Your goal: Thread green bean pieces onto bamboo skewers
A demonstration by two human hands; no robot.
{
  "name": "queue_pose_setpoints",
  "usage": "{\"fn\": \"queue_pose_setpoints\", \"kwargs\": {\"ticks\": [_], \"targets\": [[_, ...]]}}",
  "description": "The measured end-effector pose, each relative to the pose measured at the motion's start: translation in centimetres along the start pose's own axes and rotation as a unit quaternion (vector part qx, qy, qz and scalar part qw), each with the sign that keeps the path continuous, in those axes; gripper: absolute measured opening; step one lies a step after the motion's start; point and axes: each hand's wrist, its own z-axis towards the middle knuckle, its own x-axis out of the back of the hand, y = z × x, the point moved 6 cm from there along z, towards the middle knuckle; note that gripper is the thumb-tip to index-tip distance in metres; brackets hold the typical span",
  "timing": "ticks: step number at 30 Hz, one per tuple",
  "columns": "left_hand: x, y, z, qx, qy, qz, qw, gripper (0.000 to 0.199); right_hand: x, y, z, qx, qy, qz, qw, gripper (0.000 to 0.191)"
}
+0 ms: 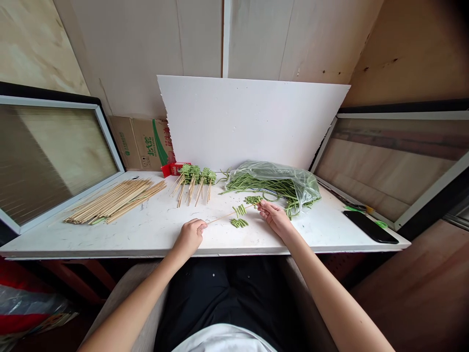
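My left hand (191, 235) is closed around the near end of a thin bamboo skewer (223, 216). The skewer slants up to the right, reaching the pinched fingertips of my right hand (273, 216). A bit of green shows at those fingertips, seemingly a piece of green bean, partly hidden by the fingers. Under and beside the skewer, short cut bean pieces (239, 223) lie in a row, with another small row (239, 210) just behind. A pile of cut bean pieces (252, 199) lies just left of my right fingertips.
Loose bamboo skewers (117, 198) lie at the left. Several bundles of bean-loaded skewers (198, 175) rest at the back, near a cardboard box (141, 144). Long beans fill a clear plastic bag (273, 171). A black phone (370, 227) lies at the right edge.
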Motion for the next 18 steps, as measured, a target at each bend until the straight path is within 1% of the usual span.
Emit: {"fn": "queue_pose_setpoints", "kwargs": {"ticks": [7,11,18], "targets": [[0.01,0.02,-0.04,-0.006,0.002,-0.01,1.0,0.03,0.03,0.24,0.07,-0.017,-0.02,0.002,1.0,0.032],[0.01,0.06,-0.06,-0.007,0.001,-0.009,1.0,0.03,0.02,0.19,-0.1,-0.018,0.0,0.001,1.0,0.033],[-0.15,-0.12,-0.11,-0.006,-0.001,0.003,1.0,0.033,-0.17,0.06,-0.3,0.001,0.036,-0.025,0.999,0.037]]}}
